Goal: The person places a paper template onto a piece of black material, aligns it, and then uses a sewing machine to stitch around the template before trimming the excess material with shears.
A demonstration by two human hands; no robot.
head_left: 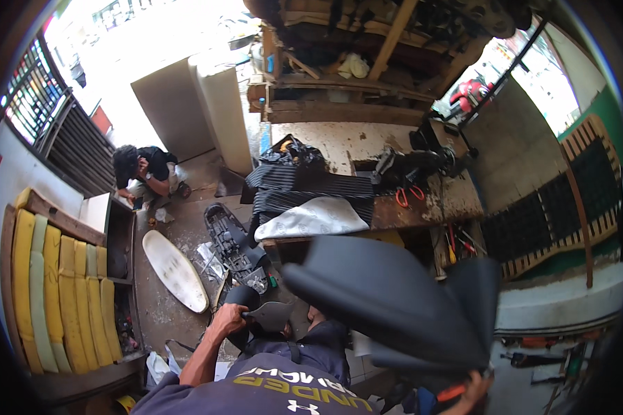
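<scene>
A large, smooth black sheet (387,287), like vinyl upholstery cloth, spreads in bent folds before my body, partly blurred. At its lower right corner, my right hand (475,391) is closed on the edge, with a small orange-red thing (452,393) beside the fingers; its kind is unclear. My left hand (226,320) is closed around the edge of a curled black piece (270,315) near my lap. Whether that piece joins the large sheet is hidden.
A worktable (457,200) carries black ribbed cloth, a white piece and red-handled scissors (410,196). On the floor lie a black seat base (232,242) and a pale oval pad (174,270). Yellow foam pads (69,290) stand left. Another person (149,173) crouches at far left.
</scene>
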